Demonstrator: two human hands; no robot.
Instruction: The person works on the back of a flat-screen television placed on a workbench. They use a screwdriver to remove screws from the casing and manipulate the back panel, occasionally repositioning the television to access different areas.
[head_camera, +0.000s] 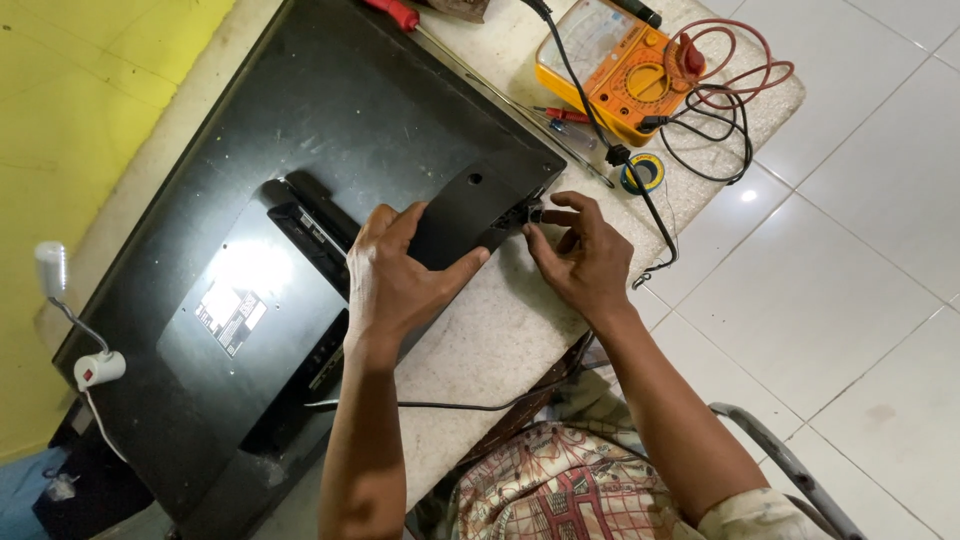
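Note:
A black flat-screen television (330, 120) lies face down on a speckled stone table (500, 330). My left hand (395, 280) rests on its back panel near the lower edge, fingers spread and thumb pressed against the edge. My right hand (580, 255) pinches a small black plug (527, 213) at the television's side edge, right at the corner of the panel. A black cable (640, 190) runs from that area up across the table.
An orange multimeter (625, 65) with red and black leads lies at the table's far end, beside a small roll of tape (643, 172) and red-handled screwdrivers (400, 14). A white gooseneck lamp (70, 320) stands at left. White floor tiles (850, 250) lie to the right.

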